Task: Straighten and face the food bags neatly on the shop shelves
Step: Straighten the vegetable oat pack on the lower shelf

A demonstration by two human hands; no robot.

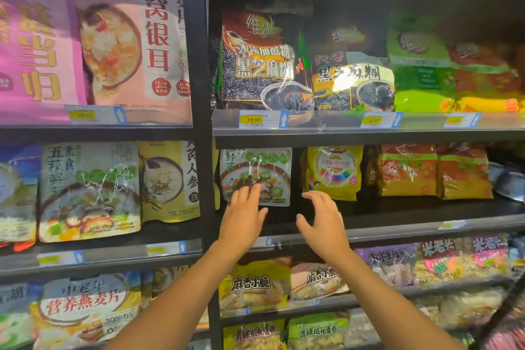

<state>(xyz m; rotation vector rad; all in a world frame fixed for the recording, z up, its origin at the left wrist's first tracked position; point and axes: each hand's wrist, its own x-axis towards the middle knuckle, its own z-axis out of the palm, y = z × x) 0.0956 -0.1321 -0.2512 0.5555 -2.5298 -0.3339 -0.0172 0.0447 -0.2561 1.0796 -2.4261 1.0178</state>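
Reaching into middle shelf (397,226) of shop rack: left hand (244,217) spread, fingertips (257,187) on lower front of pale soup bag (255,172) standing upright at shelf's left end. Right hand (322,221) spread, empty, in gap just beside yellow bag (332,172). Red bags (434,170) farther right.

One camera only, worn on the person's head, facing forward and slightly down at close range onto the dark metal shop shelving (199,94). Its wide lens bends the shelf edges, and both bare forearms rise into the picture from the bottom edge.
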